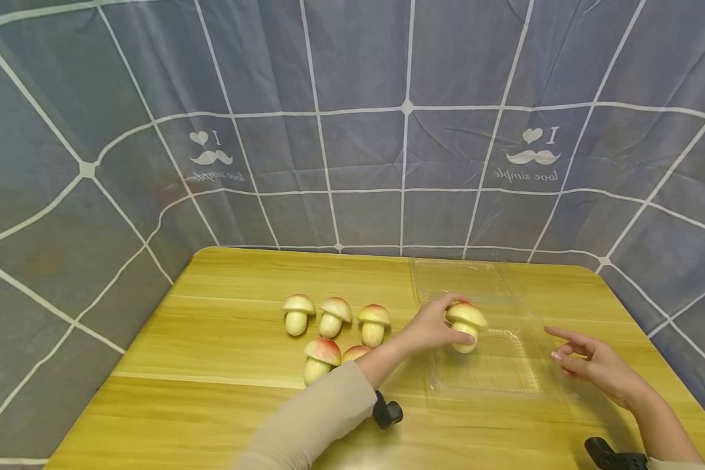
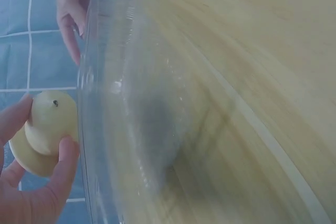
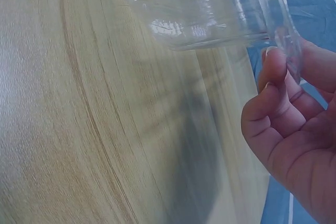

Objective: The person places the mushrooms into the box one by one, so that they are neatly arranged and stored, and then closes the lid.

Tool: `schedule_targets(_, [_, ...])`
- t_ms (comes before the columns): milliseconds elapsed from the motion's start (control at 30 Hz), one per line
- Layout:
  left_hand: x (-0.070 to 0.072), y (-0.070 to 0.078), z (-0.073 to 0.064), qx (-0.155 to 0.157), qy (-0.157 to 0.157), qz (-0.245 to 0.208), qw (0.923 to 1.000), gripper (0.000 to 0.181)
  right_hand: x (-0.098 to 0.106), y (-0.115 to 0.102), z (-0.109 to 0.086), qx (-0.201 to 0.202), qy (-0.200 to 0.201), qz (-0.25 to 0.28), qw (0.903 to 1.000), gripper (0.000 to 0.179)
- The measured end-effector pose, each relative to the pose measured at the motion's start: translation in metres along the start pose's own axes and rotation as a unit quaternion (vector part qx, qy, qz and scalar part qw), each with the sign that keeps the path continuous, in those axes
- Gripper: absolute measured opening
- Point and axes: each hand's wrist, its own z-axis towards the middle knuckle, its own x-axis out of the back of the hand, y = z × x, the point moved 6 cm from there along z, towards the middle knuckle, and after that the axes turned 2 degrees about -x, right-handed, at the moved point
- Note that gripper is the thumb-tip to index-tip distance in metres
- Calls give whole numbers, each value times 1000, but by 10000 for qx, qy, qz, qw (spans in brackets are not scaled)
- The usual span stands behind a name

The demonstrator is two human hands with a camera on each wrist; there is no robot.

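In the head view my left hand point(image 1: 435, 325) grips a yellow mushroom point(image 1: 465, 320) with a reddish tinge on its cap, above the clear plastic box point(image 1: 487, 382). The left wrist view has the thumb and fingers round this mushroom point(image 2: 52, 124), its pale stem end with a dark spot facing the camera. At the box's right side is my right hand point(image 1: 605, 369). Its thumb and a finger pinch the clear rim point(image 3: 291, 59) at a corner in the right wrist view. The index finger looks extended in the head view.
Several more mushrooms point(image 1: 331, 316) stand on the wooden table point(image 1: 211, 352) left of the box; one is partly hidden by my left arm. The box's clear lid point(image 1: 458, 277) lies folded back toward the wall. A grey checked curtain point(image 1: 364, 150) surrounds the table's back and sides.
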Motion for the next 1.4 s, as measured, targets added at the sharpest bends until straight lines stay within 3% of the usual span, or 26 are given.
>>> schedule_targets(333, [-35,5,25,22,-139,184,9997,64,5,5,-3,-138,15,114,9998,54])
schedule_targets(567, [-52,5,30,128,92,290,9995,64,4,6,-2,-160,85,12,9998,53])
schedule_targets(700, [-60,-1,30,350,210,291,9987,62,2,7,-4,-169,37,82,9998,53])
schedule_targets(867, [-65,-4,31,615,300,205,9974,61,2,8,-5,-155,48,118,9998,53])
schedule_targets(1400, [-73,-10,39,671,604,658,9937,65,0,5,-1,-147,84,53,9998,52])
